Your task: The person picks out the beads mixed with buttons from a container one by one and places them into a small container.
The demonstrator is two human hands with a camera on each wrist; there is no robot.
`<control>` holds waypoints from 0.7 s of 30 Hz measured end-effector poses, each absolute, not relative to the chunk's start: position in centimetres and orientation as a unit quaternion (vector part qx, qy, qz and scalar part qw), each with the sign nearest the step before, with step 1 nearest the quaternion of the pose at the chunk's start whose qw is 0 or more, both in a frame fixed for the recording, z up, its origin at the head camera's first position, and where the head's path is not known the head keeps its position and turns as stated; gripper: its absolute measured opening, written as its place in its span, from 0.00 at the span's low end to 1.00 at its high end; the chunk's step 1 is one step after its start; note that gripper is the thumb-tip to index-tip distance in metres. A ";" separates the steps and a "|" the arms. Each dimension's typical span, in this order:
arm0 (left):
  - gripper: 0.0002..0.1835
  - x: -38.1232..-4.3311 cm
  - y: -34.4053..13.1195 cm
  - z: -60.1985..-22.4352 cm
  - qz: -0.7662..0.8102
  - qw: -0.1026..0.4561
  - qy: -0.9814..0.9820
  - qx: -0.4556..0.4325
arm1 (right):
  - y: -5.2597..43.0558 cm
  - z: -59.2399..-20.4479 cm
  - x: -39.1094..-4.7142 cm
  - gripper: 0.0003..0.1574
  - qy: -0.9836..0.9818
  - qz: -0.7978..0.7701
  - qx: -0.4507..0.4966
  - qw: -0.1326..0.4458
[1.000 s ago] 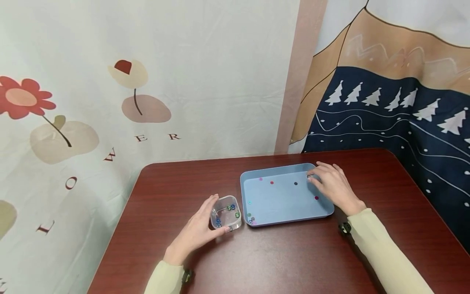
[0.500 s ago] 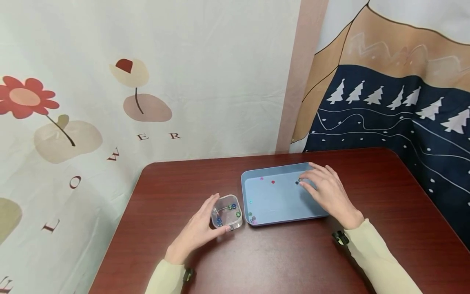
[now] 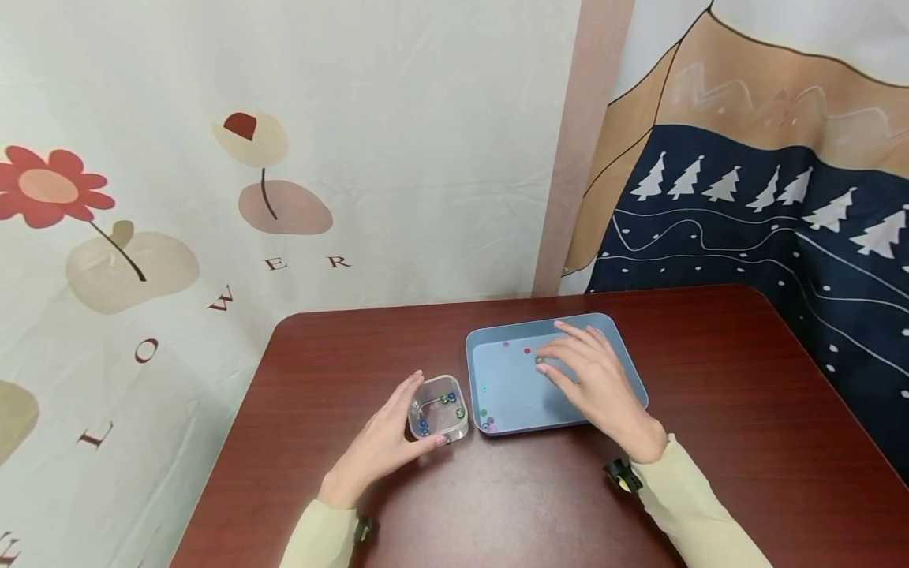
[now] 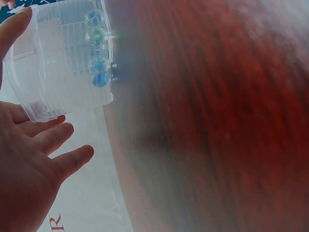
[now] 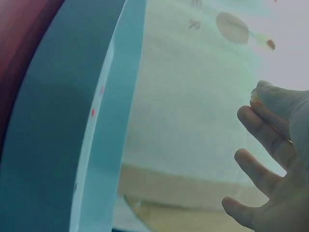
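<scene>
My left hand (image 3: 379, 446) holds a small clear plastic box (image 3: 458, 431) on the table, thumb on its near side and fingers at its far left side. Several blue and green glass marbles (image 3: 460, 412) lie inside it. In the left wrist view, the thumb lies against the box (image 4: 53, 72) and the fingers reach behind it. Over the blue tray (image 3: 525, 402), my right hand (image 3: 600, 383) pinches a clear glass marble (image 3: 539, 360) between thumb and index finger. The right wrist view shows this marble (image 5: 254, 96) at the fingertips, the other fingers spread.
Small flat discs lie in the tray: a red disc (image 3: 527, 351), a pink disc (image 3: 506, 344), a light blue disc (image 3: 484, 388) and a few in the near left corner. The tray stands just right of the box on a brown table (image 3: 341, 371). A printed curtain (image 3: 426, 158) hangs behind.
My right hand has moved left across the tray with the marble, from its right end to near the red disc. My left hand and the box have stayed put.
</scene>
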State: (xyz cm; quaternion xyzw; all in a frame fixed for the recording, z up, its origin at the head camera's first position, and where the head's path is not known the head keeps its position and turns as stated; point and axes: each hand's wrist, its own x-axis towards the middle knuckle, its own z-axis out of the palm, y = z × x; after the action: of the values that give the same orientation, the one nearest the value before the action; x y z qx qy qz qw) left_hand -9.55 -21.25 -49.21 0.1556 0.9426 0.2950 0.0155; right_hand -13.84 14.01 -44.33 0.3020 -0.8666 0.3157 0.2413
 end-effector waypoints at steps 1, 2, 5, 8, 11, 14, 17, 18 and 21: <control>0.58 -9.6 -21.3 -49.2 0.294 0.016 0.943 0.156 | 13.5 -44.3 -13.7 0.12 -0.863 0.317 0.311 0.241; 0.58 -9.6 -21.3 -49.2 0.292 0.016 0.943 0.155 | 13.1 -44.3 -13.6 0.12 -0.860 0.315 0.321 0.241; 0.58 -9.6 -21.3 -49.2 0.291 0.017 0.944 0.155 | 11.7 -44.4 -13.1 0.11 -0.853 0.306 0.350 0.237; 0.58 -9.6 -21.3 -49.2 0.294 0.013 0.943 0.158 | 10.4 -44.4 -12.8 0.11 -0.847 0.301 0.371 0.233; 0.57 -9.6 -21.2 -49.1 0.298 0.008 0.941 0.162 | 9.2 -44.5 -12.6 0.12 -0.842 0.302 0.382 0.231; 0.57 -9.6 -21.3 -49.1 0.299 0.003 0.939 0.167 | 8.1 -44.5 -12.5 0.12 -0.840 0.302 0.390 0.228; 0.56 -9.6 -21.3 -49.2 0.297 -0.005 0.939 0.174 | 7.0 -44.6 -12.4 0.12 -0.836 0.304 0.398 0.226; 0.56 -9.6 -21.3 -49.2 0.296 -0.006 0.939 0.176 | 6.6 -44.7 -12.4 0.11 -0.834 0.305 0.401 0.226; 0.56 -9.5 -21.3 -49.2 0.295 -0.010 0.938 0.180 | 5.4 -45.1 -12.4 0.11 -0.828 0.310 0.411 0.223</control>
State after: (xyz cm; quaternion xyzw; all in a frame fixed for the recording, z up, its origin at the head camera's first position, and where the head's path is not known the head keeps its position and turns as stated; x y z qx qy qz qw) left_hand -9.55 -21.34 -49.24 0.1800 0.9383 0.2952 -0.0095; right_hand -12.44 5.44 -45.10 0.4108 -0.8279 0.3101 0.2227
